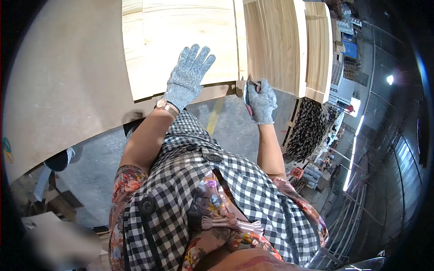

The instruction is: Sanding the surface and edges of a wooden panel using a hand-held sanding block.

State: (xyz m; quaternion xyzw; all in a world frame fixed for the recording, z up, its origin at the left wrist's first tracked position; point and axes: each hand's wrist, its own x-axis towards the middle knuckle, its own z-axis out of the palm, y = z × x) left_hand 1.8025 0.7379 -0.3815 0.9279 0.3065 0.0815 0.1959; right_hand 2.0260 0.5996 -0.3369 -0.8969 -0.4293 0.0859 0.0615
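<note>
A pale wooden panel (pixel 181 27) lies on the light brown worktable, bright under the light. My left hand (pixel 187 74), in a grey knit glove, rests flat on the panel near its front edge with the fingers apart. At the panel's front right corner is my right hand (pixel 261 99), also gloved in grey. Its fingers are curled closed near the corner, and whatever they hold is too small to make out. Just right of the panel stand more pale wooden boards (pixel 273 40), their edges close to my right hand.
The worktable (pixel 68 81) stretches far to the left, with a green and yellow object (pixel 7 150) at its rim. Concrete floor (pixel 230 115) with a yellow line shows below. A dark bundled pile (pixel 305 128) and a blue box (pixel 349 49) stand to the right.
</note>
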